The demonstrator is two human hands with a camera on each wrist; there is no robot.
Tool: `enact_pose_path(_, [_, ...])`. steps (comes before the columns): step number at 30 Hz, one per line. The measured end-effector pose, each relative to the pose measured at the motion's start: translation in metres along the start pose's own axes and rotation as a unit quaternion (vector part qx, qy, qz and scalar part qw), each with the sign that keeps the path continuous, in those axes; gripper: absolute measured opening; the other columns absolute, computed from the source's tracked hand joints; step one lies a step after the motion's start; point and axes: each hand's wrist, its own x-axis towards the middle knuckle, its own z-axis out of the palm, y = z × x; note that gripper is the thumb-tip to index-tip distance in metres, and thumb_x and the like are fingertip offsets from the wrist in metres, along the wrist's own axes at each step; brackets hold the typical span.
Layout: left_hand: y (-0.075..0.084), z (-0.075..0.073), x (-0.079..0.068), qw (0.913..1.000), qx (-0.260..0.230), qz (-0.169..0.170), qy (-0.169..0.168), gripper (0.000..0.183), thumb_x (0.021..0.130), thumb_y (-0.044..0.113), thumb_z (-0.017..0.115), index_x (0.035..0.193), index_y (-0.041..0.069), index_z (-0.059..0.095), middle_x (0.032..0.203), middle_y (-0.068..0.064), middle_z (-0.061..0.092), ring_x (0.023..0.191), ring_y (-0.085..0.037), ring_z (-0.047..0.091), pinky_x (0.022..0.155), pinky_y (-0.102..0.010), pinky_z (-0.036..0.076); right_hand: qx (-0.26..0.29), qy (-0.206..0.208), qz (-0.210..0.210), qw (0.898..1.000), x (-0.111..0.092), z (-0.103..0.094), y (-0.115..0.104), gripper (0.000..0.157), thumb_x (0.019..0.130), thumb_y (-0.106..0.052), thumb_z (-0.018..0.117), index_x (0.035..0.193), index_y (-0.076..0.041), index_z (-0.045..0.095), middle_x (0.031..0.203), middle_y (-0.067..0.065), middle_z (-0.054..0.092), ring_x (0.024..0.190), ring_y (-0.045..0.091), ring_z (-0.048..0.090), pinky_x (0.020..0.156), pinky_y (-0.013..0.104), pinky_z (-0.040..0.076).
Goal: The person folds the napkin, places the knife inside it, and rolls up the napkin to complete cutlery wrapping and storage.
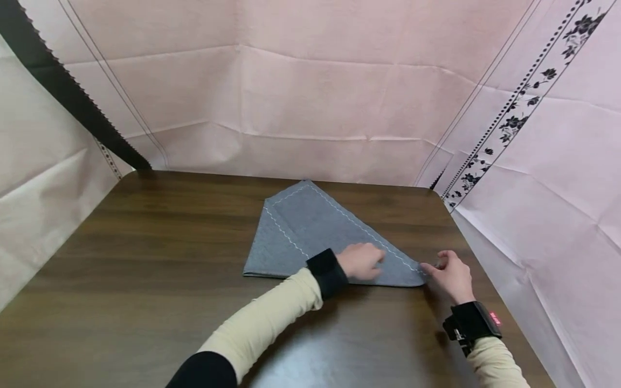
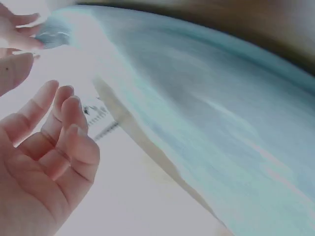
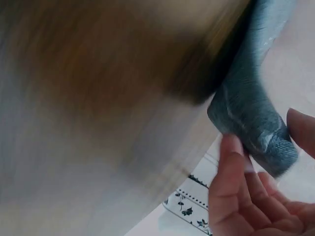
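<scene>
A folded blue-grey cloth (image 1: 315, 226) with white stitching along its edges lies on the table. At its right corner my right hand (image 1: 452, 277) pinches the tip between thumb and fingers. The right wrist view shows that cloth corner (image 3: 256, 118) narrowed and raised between the fingers of the right hand (image 3: 256, 206). My left hand (image 1: 361, 261) is over the cloth's lower right part, its fingers bent. In the left wrist view the left hand (image 2: 49, 162) has loosely curled fingers with nothing between them, beside the cloth (image 2: 197, 118).
The brown wooden table (image 1: 145, 302) spreads around the cloth. Behind it and at both sides hangs a pale pink sheet (image 1: 310, 97), with a black floral band (image 1: 516, 121) at right and a dark strip (image 1: 68, 86) at left.
</scene>
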Motion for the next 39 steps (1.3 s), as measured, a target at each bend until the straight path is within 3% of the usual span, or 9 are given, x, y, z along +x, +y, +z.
enact_pose_path(3, [0.018, 0.001, 0.02, 0.9997, -0.023, 0.01, 0.007, 0.026, 0.09, 0.02, 0.054, 0.115, 0.014, 0.059, 0.108, 0.0, 0.058, 0.089, -0.009, 0.055, 0.068, -0.02, 0.043, 0.009, 0.022, -0.013, 1.0, 0.001, 0.011, -0.008, 0.051, 0.079, -0.02, 0.07, 0.112, 0.011, 0.047, 0.086, 0.024, 0.059, 0.078, 0.036, 0.056, 0.068, 0.045, 0.042])
enact_pose_path(5, [0.028, 0.003, 0.031, 0.9989, -0.037, 0.015, 0.024, 0.027, 0.092, 0.019, 0.052, 0.117, 0.014, 0.059, 0.109, -0.001, 0.056, 0.088, -0.009, 0.055, 0.069, -0.018, 0.042, 0.009, 0.039, -0.027, 0.999, 0.001, 0.017, -0.012, 0.046, 0.077, -0.014, 0.071, 0.109, 0.011, 0.049, 0.083, 0.023, 0.059, 0.077, 0.037, 0.055, 0.069, 0.047, 0.04])
enact_pose_path(8, [0.04, 0.008, 0.044, 0.9971, -0.046, 0.023, 0.056, 0.022, 0.094, 0.019, 0.049, 0.11, 0.015, 0.063, 0.1, -0.001, 0.056, 0.081, -0.009, 0.052, 0.066, -0.015, 0.039, 0.001, 0.063, -0.045, 0.997, 0.001, 0.024, -0.017, 0.038, 0.076, -0.006, 0.067, 0.105, 0.01, 0.049, 0.079, 0.021, 0.058, 0.074, 0.038, 0.054, 0.069, 0.049, 0.039])
enact_pose_path(12, [0.046, 0.012, 0.055, 0.995, -0.057, 0.036, 0.074, 0.019, 0.093, 0.019, 0.049, 0.092, 0.016, 0.068, 0.083, 0.002, 0.055, 0.076, -0.008, 0.048, 0.063, -0.012, 0.035, -0.007, 0.08, -0.065, 0.995, 0.0, 0.03, -0.022, 0.035, 0.075, 0.0, 0.058, 0.106, 0.009, 0.044, 0.075, 0.025, 0.057, 0.068, 0.041, 0.053, 0.064, 0.051, 0.039])
enact_pose_path(18, [0.041, 0.014, 0.063, 0.9944, -0.068, 0.052, 0.062, 0.02, 0.088, 0.009, 0.055, 0.07, 0.013, 0.063, 0.063, 0.005, 0.044, 0.068, -0.007, 0.042, 0.058, -0.012, 0.029, -0.006, 0.086, -0.094, 0.992, -0.001, 0.037, -0.024, 0.036, 0.074, 0.003, 0.056, 0.107, 0.008, 0.041, 0.069, 0.022, 0.054, 0.058, 0.034, 0.05, 0.057, 0.046, 0.038])
enact_pose_path(23, [0.037, 0.016, 0.063, 0.9943, -0.077, 0.048, 0.057, 0.016, 0.091, 0.011, 0.052, 0.08, 0.012, 0.064, 0.072, 0.003, 0.045, 0.072, -0.008, 0.041, 0.059, -0.012, 0.029, -0.004, 0.086, -0.104, 0.991, -0.003, 0.037, -0.025, 0.033, 0.073, 0.002, 0.06, 0.1, 0.007, 0.043, 0.075, 0.022, 0.055, 0.063, 0.036, 0.053, 0.059, 0.048, 0.04])
enact_pose_path(27, [0.035, 0.007, 0.057, 0.9907, -0.113, 0.027, 0.072, 0.016, 0.095, 0.011, 0.047, 0.094, 0.012, 0.063, 0.086, 0.002, 0.054, 0.076, -0.008, 0.047, 0.064, -0.012, 0.034, -0.025, 0.049, -0.096, 0.994, -0.005, 0.032, -0.024, 0.027, 0.075, -0.008, 0.068, 0.09, 0.006, 0.05, 0.071, 0.017, 0.056, 0.064, 0.032, 0.054, 0.06, 0.046, 0.041])
enact_pose_path(33, [0.027, -0.009, 0.047, 0.9762, -0.198, 0.005, 0.089, 0.014, 0.096, 0.011, 0.044, 0.096, 0.011, 0.059, 0.081, 0.004, 0.058, 0.064, -0.007, 0.049, 0.057, -0.013, 0.036, -0.028, -0.009, -0.086, 0.996, -0.004, 0.028, -0.027, 0.018, 0.078, -0.015, 0.069, 0.074, -0.003, 0.057, 0.061, 0.001, 0.054, 0.058, 0.019, 0.048, 0.054, 0.034, 0.036])
enact_pose_path(39, [0.014, -0.024, 0.03, 0.9436, -0.321, 0.007, 0.081, 0.014, 0.098, 0.01, 0.04, 0.1, 0.006, 0.053, 0.061, 0.001, 0.054, 0.054, -0.007, 0.051, 0.052, -0.016, 0.037, -0.016, -0.008, -0.109, 0.994, -0.001, 0.032, -0.036, 0.009, 0.075, -0.009, 0.066, 0.075, -0.003, 0.059, 0.061, 0.002, 0.055, 0.057, 0.018, 0.049, 0.053, 0.034, 0.037])
